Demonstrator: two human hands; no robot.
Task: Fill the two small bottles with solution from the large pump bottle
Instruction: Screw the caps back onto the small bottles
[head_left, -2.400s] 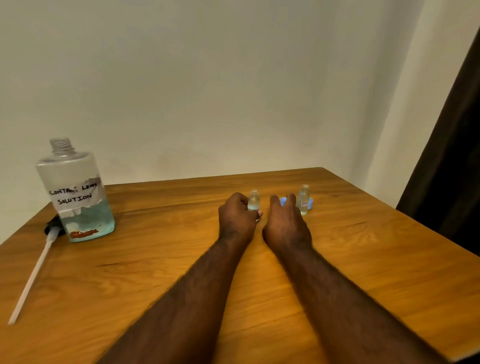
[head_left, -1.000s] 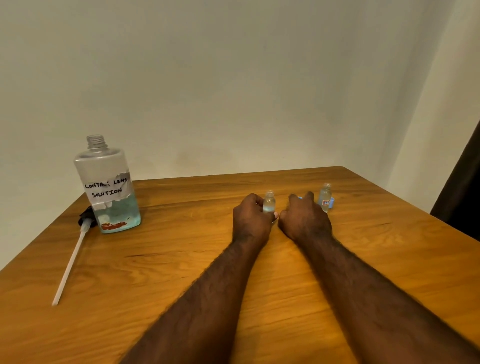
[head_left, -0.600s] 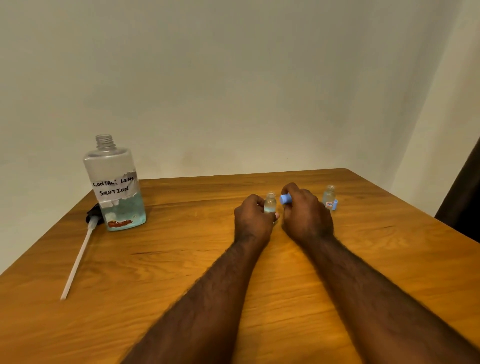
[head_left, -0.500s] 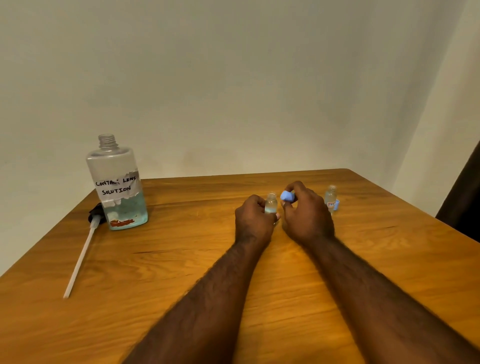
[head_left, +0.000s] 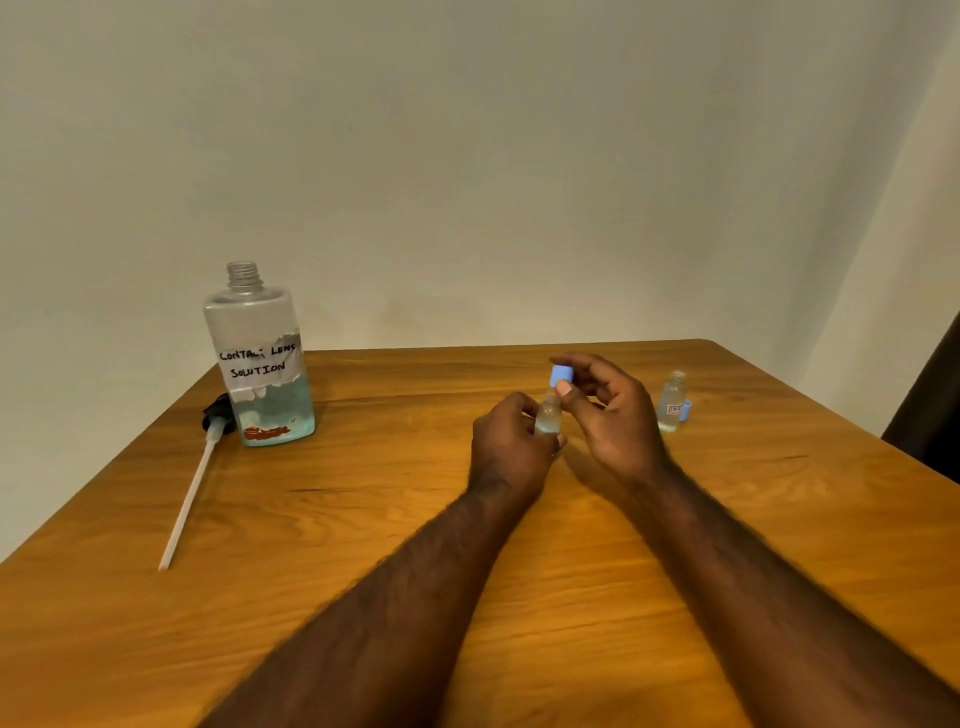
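Observation:
My left hand (head_left: 511, 447) grips a small clear bottle (head_left: 548, 415) standing on the table's middle. My right hand (head_left: 615, 421) pinches a blue cap (head_left: 560, 375) between thumb and fingers, right above that bottle's neck. A second small bottle (head_left: 671, 401) stands uncapped to the right, with another blue cap (head_left: 686, 409) lying against it. The large bottle (head_left: 262, 358), labelled "contact lens solution", stands open at the back left, about a third full of bluish liquid. Its pump head with the long white tube (head_left: 189, 496) lies on the table beside it.
The wooden table (head_left: 519, 597) reaches a pale wall at the back. Its right edge runs diagonally beside a dark curtain (head_left: 930, 410).
My right hand picked the blue cap up from the table and raised it over the bottle held by my left hand. The view also shifted to the left.

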